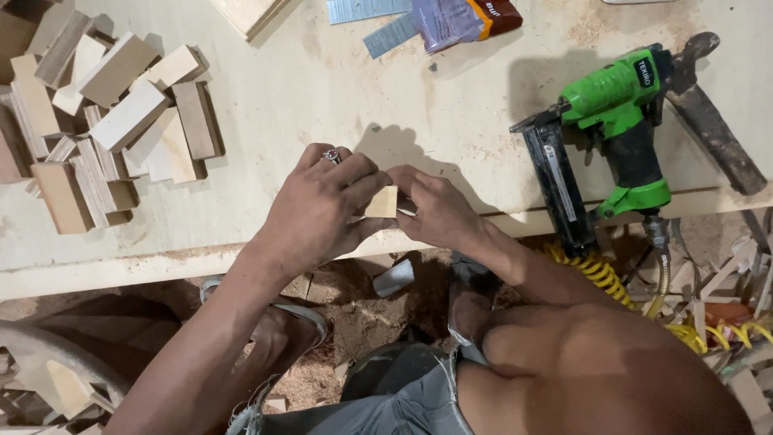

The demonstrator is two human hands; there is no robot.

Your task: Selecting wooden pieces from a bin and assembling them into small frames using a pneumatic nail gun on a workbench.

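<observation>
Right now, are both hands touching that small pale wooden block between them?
Touching. The head view shows the left hand and right hand pinching the small wooden block from either side, fingertips pressed against its ends.

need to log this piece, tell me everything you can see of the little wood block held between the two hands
The small wood block is pale, light-coloured wood with a flat, roughly square face showing and straight edges. It is pinched between the left hand and the right hand, whose fingers cover its sides, so its full shape is hidden. It sits just above the near edge of the workbench; whether it touches it is unclear.
</observation>
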